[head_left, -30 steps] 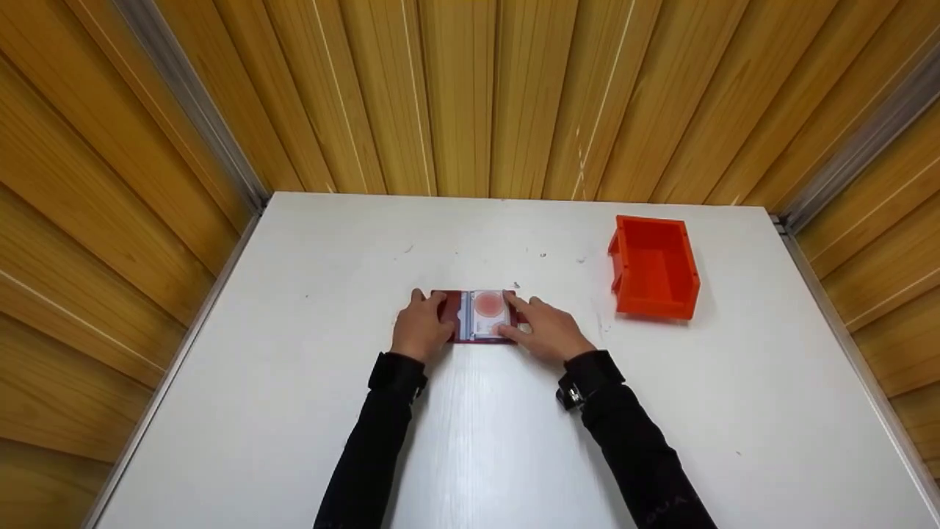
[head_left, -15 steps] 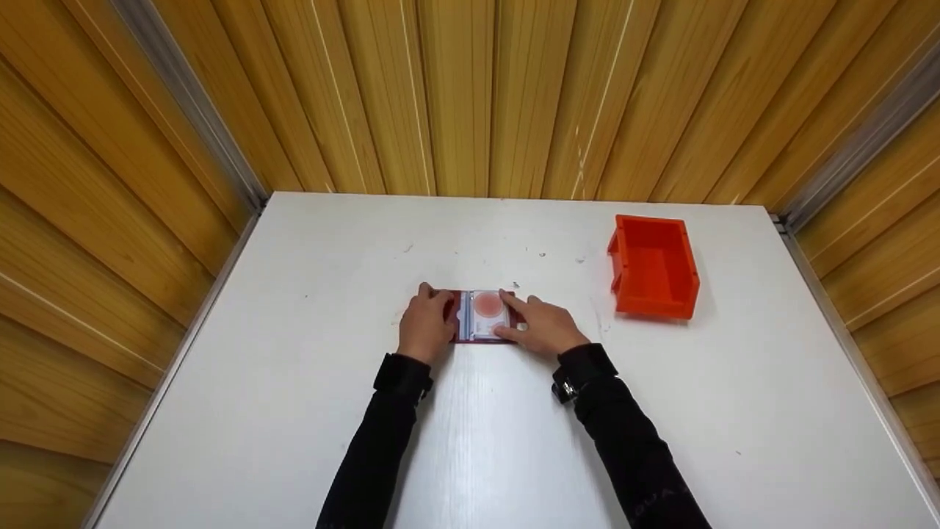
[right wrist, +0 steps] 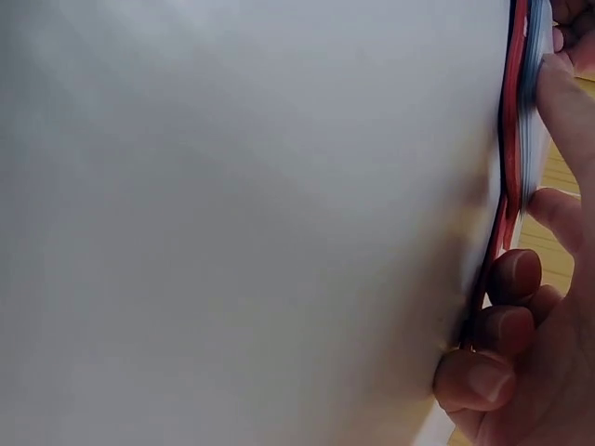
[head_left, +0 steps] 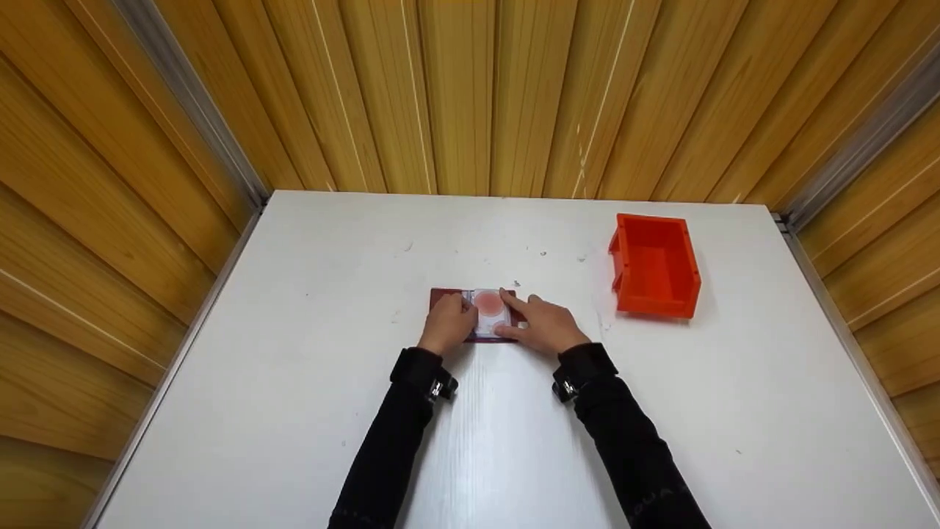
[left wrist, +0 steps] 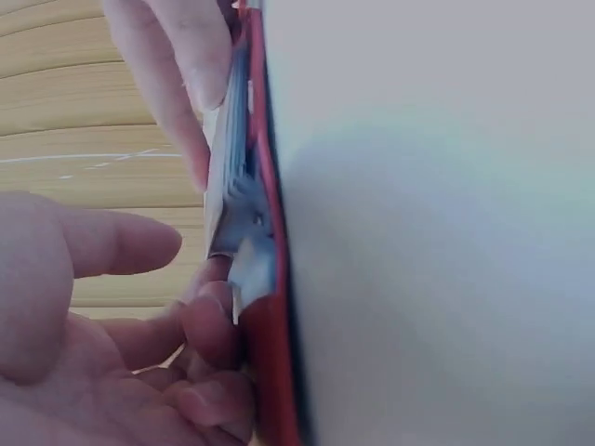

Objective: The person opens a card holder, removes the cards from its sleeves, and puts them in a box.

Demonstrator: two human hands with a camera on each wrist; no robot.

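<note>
A dark red card holder (head_left: pixel 443 296) lies opened flat on the white table, its clear sleeves and a white page with a pink circle (head_left: pixel 487 303) facing up. My left hand (head_left: pixel 449 323) is over the holder's spine. In the left wrist view its curled fingertips (left wrist: pixel 212 325) touch the bluish sleeves (left wrist: pixel 249 223), while the thumb stands apart from them. My right hand (head_left: pixel 547 325) holds the holder's right side. Its thumb and index finger rest on the page stack (right wrist: pixel 530 139), and the other fingers curl at the red cover's (right wrist: pixel 509 167) edge.
An orange-red plastic bin (head_left: pixel 656 268) stands on the table (head_left: pixel 352 250) at the back right. Wood-patterned panels (head_left: pixel 455 95) wall off the back and both sides.
My left hand has left the holder's left edge and moved right to its spine, uncovering the left corner of the cover. The right hand keeps nearly the same place.
</note>
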